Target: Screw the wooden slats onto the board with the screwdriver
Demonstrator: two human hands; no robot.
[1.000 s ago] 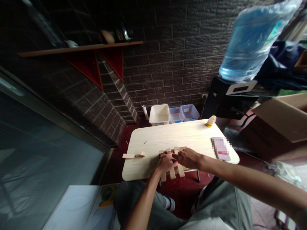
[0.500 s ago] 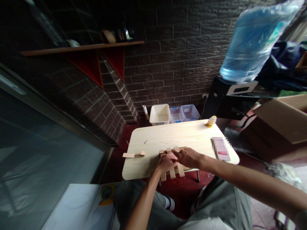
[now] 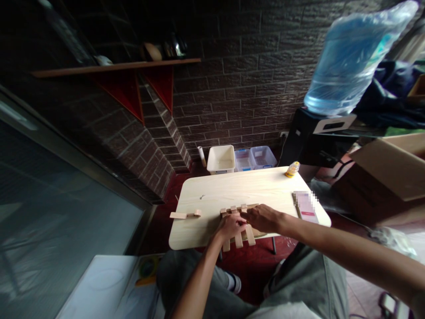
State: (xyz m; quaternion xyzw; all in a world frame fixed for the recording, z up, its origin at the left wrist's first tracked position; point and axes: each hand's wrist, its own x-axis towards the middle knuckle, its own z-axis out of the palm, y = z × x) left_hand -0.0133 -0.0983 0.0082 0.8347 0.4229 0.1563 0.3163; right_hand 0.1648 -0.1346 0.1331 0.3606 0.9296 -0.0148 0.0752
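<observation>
A lattice of pale wooden slats (image 3: pixel 238 239) lies at the near edge of a light wooden table (image 3: pixel 232 190), its ends sticking out over the edge. My left hand (image 3: pixel 230 227) rests on top of the slats with its fingers curled against them. My right hand (image 3: pixel 262 218) lies on the lattice's right side, fingers bent and pressing the slats. Two loose wooden pieces (image 3: pixel 185 215) lie at the table's left edge, one overhanging it.
A small yellow bottle (image 3: pixel 292 169) stands at the table's far right corner and a flat pink-white item (image 3: pixel 305 207) lies on the right. Plastic bins (image 3: pixel 221 158) sit on the floor behind the table. A blue water jug (image 3: pixel 348 57) and cardboard box (image 3: pixel 392 166) stand right.
Both hands stay on the wooden lattice with only slight finger shifts. Nothing else moved.
</observation>
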